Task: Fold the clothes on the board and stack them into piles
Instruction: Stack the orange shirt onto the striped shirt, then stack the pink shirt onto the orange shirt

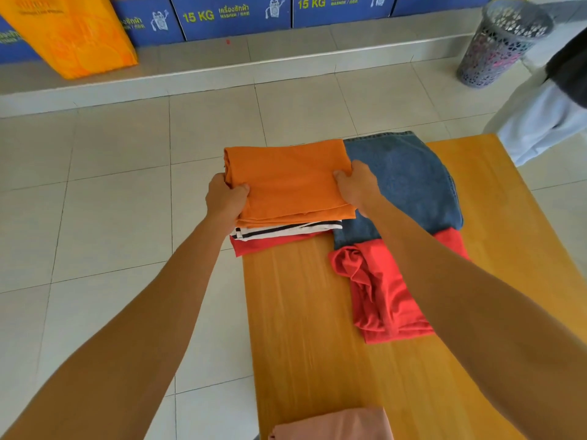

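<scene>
A folded orange garment (289, 181) lies on top of a pile at the far left corner of the wooden board (301, 312). Under it show a black-and-white striped garment (286, 229) and a red one (270, 242). My left hand (226, 198) grips the orange garment's left edge, thumb on top. Its right edge is held by my right hand (357, 185). Folded blue jeans (409, 185) lie to the right of the pile. A crumpled red garment (381, 290) rests in front of the jeans, partly under my right forearm. A pink garment (333, 425) peeks in at the near edge.
A grey perforated laundry basket (505, 42) stands on the tiled floor at the back right. Another person (546, 122) stands at the right edge. An orange bag (73, 33) and blue boxes (232, 14) line a raised ledge at the back.
</scene>
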